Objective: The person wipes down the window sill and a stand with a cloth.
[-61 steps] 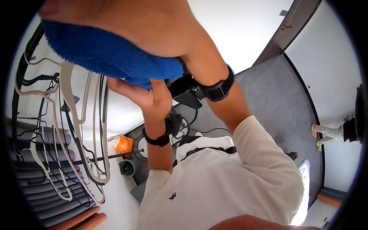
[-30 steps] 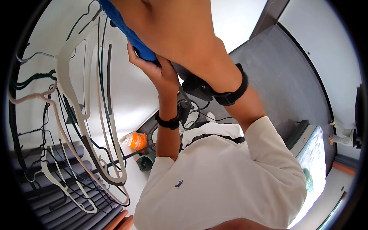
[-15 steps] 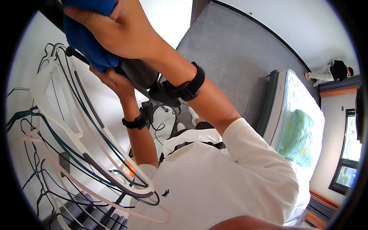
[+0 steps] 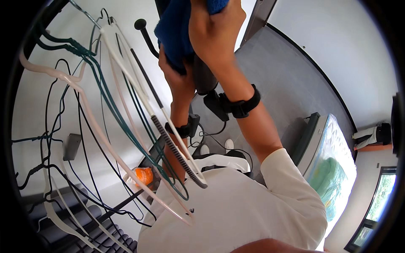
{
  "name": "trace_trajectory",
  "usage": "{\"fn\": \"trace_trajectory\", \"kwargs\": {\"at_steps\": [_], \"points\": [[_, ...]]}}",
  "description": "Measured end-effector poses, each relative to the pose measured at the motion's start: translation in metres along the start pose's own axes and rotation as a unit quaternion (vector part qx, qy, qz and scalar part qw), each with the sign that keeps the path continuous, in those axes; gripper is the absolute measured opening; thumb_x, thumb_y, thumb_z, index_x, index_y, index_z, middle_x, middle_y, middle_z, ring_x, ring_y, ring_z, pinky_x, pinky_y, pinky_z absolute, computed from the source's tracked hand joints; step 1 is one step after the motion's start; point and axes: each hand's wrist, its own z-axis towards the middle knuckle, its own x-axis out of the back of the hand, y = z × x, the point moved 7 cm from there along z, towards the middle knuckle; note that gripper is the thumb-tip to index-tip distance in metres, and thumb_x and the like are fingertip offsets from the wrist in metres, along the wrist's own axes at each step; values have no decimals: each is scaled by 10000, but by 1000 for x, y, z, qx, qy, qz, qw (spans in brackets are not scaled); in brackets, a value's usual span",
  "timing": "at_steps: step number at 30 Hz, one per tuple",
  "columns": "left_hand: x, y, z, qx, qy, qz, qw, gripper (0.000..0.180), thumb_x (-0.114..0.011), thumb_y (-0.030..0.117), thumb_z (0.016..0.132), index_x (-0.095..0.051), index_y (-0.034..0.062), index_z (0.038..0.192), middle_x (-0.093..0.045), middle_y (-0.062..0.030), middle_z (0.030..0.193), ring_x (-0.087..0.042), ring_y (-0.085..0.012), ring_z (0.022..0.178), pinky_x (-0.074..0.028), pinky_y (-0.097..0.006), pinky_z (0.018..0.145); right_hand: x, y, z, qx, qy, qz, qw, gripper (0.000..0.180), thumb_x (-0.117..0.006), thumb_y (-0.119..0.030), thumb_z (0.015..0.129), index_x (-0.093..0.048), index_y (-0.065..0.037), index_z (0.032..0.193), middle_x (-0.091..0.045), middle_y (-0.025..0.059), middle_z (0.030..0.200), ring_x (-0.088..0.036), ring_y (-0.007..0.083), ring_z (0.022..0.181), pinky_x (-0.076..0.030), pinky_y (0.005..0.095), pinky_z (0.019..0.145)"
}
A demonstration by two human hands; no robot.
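A blue cloth (image 4: 175,31) is bunched round a dark upright part at the top of the view. My right hand (image 4: 215,36) is closed on the cloth from the right, its fingers partly cut off by the upper edge. Lower and to the left, my left hand (image 4: 177,78) presses the cloth's underside, its fingertips partly hidden. Just below the cloth shows a dark grey padded cylinder (image 4: 205,78), between my two wrists. A black bar with a round end (image 4: 141,25) sticks out left of the cloth. Black straps with small boxes circle both wrists.
Several wire and plastic hangers (image 4: 114,139) hang close on my left. Below them are grey rolls (image 4: 76,215) and an orange item (image 4: 144,175). A plastic-wrapped mattress (image 4: 337,156) with a green bundle stands to the right. Another person (image 4: 373,135) is at the far right.
Both hands and the cloth have shifted right in the picture as the view turned. My right hand is now more upright, and the hangers appear at a different angle.
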Motion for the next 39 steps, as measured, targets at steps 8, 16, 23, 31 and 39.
{"fn": "trace_trajectory", "kwargs": {"at_steps": [8, 16, 23, 31, 39], "points": [[7, 13, -6, -130, 86, 100, 983, 431, -476, 27, 914, -328, -54, 1310, -360, -208, 1207, -422, -323, 1138, -334, -451, 1015, -9, 46, -11, -388, -101, 315, 860, 230, -668, -155, 894, -607, 32, 1013, -642, 92, 806, -616, 161, 720, -507, 300, 658], [11, 11, -17, -87, 73, 162, 980, 287, -497, 2, 822, -439, -22, 1102, -349, -181, 1170, -359, -313, 1106, -298, -459, 958, 6, 32, -2, -223, -93, 243, 939, 202, -559, -222, 992, -590, -30, 1045, -556, -19, 834, -495, 69, 743, -417, 231, 702], [28, 35, 5, -81, 106, 129, 983, 284, -556, 87, 949, -433, 6, 1192, -388, -143, 1123, -419, -261, 1074, -327, -411, 925, 21, 6, 35, -179, 35, 226, 957, 163, -585, -156, 969, -599, -13, 1047, -529, -50, 837, -433, 34, 771, -372, 211, 718], [11, 84, 32, -183, 76, 152, 968, 393, -545, -19, 854, -475, 9, 1239, -442, -163, 1193, -388, -293, 1138, -310, -409, 974, 39, 5, 42, -247, -50, 163, 954, 337, -539, -347, 1009, -594, -34, 895, -537, -45, 772, -456, 37, 726, -391, 207, 677], [38, 31, -5, -144, 144, 177, 963, 295, -458, -93, 760, -592, -24, 1014, -512, -137, 970, -507, -287, 889, -415, -394, 800, 23, 58, -80, -213, -153, 36, 964, 233, -509, -179, 1000, -550, 22, 1112, -569, 62, 836, -520, 132, 780, -436, 285, 721]]}}
